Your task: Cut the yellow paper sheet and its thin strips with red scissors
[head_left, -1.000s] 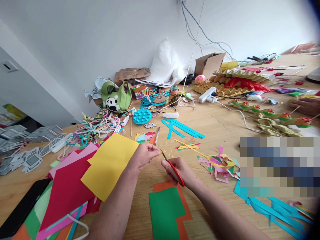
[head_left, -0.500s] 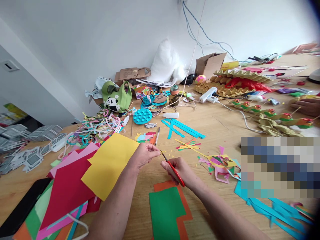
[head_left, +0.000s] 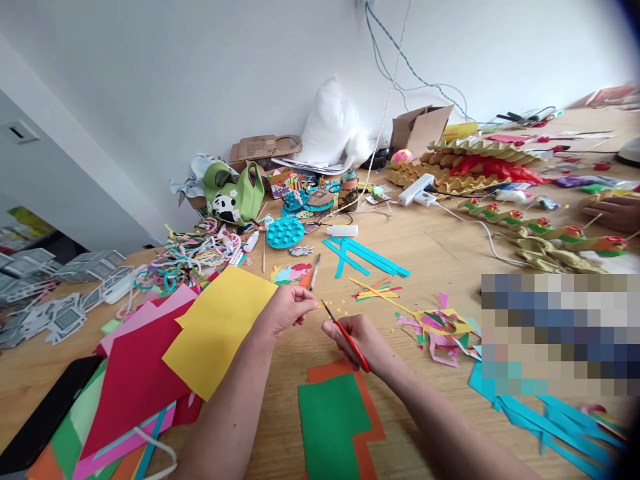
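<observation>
My right hand (head_left: pixel 357 337) is closed around the red handles of a pair of scissors (head_left: pixel 353 345), whose dark blades point up and to the left. Just left of the blade tips, my left hand (head_left: pixel 289 310) pinches a tiny scrap of yellow paper, mostly hidden by the fingertips. Several small yellow paper triangles (head_left: pixel 340 311) lie on the table beyond the blades. A sheet of yellow paper (head_left: pixel 225 327) rests under my left forearm, on top of a red sheet (head_left: pixel 143 367). Below my right hand, green paper (head_left: pixel 333 423) overlaps orange paper (head_left: pixel 367 417).
Blue paper strips (head_left: pixel 375 257), thin coloured strips (head_left: pixel 377 291) and a pen (head_left: pixel 315 272) lie ahead. Paper offcuts (head_left: pixel 443 327) are heaped at right. A green bag (head_left: pixel 235 193), a blue palette (head_left: pixel 285 233) and a power strip (head_left: pixel 416 189) stand further back. Another person's hand (head_left: pixel 613 210) shows at far right.
My left fingertips have drawn slightly left, away from the scissor tips. The right hand and scissors stay nearly in place.
</observation>
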`<action>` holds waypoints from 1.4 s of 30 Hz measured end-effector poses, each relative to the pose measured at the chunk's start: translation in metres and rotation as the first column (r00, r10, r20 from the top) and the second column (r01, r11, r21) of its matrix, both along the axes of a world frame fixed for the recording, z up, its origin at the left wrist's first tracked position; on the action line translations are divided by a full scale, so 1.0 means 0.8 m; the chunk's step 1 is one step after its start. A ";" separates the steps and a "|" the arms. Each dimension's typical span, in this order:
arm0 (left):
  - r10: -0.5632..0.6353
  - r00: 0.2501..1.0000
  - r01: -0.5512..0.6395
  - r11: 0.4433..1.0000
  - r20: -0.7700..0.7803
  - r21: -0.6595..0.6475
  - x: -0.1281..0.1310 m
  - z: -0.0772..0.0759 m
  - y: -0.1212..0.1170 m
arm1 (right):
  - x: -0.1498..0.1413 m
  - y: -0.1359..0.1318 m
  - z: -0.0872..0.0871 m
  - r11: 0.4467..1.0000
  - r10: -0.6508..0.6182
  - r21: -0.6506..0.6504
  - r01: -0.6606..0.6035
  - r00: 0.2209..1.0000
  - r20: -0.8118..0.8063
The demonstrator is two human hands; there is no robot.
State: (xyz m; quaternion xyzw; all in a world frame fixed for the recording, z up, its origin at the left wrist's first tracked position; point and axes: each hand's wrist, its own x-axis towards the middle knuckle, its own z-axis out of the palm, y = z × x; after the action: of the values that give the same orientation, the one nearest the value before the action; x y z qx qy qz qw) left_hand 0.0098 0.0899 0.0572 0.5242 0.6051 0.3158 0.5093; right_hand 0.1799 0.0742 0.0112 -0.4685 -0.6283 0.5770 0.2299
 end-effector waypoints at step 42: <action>0.321 0.863 -0.337 0.941 0.389 -0.030 0.055 -0.026 -0.009 | -0.003 0.001 0.004 0.983 -0.144 -0.130 0.130 0.984 -0.105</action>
State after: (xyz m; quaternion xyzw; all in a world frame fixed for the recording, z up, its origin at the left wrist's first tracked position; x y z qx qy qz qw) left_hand 0.0535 0.0831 0.0367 0.3502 0.5660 0.5074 0.5473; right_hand 0.1774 0.0747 0.0146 -0.4904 -0.5437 0.6230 0.2754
